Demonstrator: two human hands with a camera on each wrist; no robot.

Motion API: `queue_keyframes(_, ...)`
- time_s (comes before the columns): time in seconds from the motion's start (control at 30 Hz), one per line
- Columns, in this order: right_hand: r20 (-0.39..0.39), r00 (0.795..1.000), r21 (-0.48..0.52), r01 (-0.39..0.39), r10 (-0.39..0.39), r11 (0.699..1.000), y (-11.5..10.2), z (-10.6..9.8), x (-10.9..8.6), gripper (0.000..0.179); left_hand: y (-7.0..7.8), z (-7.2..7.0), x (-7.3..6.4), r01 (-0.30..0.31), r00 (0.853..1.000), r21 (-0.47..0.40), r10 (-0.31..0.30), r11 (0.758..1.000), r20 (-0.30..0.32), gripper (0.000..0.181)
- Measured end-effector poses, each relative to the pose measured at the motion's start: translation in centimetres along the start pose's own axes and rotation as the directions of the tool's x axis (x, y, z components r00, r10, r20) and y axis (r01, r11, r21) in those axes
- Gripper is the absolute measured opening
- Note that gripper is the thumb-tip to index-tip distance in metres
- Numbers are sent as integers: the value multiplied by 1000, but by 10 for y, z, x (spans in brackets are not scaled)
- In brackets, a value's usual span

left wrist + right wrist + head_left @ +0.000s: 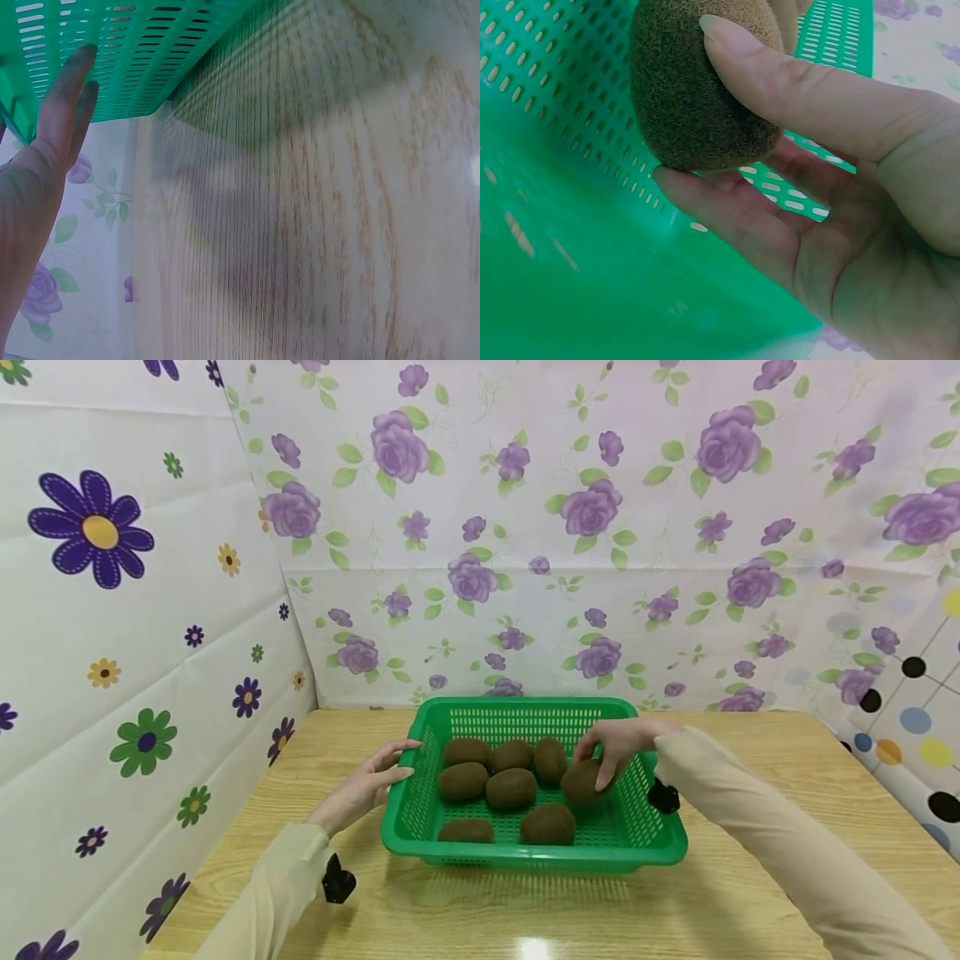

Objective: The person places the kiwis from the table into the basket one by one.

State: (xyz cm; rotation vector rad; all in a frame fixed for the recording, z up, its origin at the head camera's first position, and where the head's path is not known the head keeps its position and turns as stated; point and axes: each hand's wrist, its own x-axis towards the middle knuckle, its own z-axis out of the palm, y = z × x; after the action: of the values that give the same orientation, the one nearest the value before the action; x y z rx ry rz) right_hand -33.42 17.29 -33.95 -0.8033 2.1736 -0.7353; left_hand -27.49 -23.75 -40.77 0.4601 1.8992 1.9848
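A green plastic basket with slotted walls stands on the wooden table. Several brown, fuzzy kiwis lie inside, among them one kiwi near the middle and another kiwi by the front wall. My right hand reaches into the right side and pinches a kiwi between thumb and fingers. At the left rim, my left hand holds the basket; in the left wrist view two fingers lie along its slotted outer wall. The left thumb is mostly hidden there.
The wooden table extends on both sides of the basket. Floral sheeting rises behind it, with a flower-printed sheet on the left and a dotted one on the right. Dark devices sit at both wrists.
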Motion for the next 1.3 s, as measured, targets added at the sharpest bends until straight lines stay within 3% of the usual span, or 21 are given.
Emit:
queue_keyframes(0.27, 37, 999, -186, 13, -6, 983, -1, 7, 10, 43, 0, 2, 0, 6, 1000, -5, -6, 1000, 6, 49)
queue_keyframes(0.67, 33, 999, -246, 7, 1, 969, 7, 12, 19, 40, 1, 4, 2, 2, 1000, -12, -2, 1000, 8, 50)
queue_keyframes(0.93, 13, 999, -226, -26, 30, 974, 6, 14, 18, 44, 1, 6, 3, 12, 1000, 3, -12, 1000, -8, 50)
queue_keyframes(1.1, -15, 997, -201, -79, 77, 976, -3, 14, 12, 46, -1, 4, 1, 13, 1000, 27, -13, 1000, -15, 48)
queue_keyframes(1.3, -64, 995, -161, -84, 74, 983, -15, 10, 1, 47, -1, 2, 1, -11, 1000, 14, 11, 1000, 0, 47)
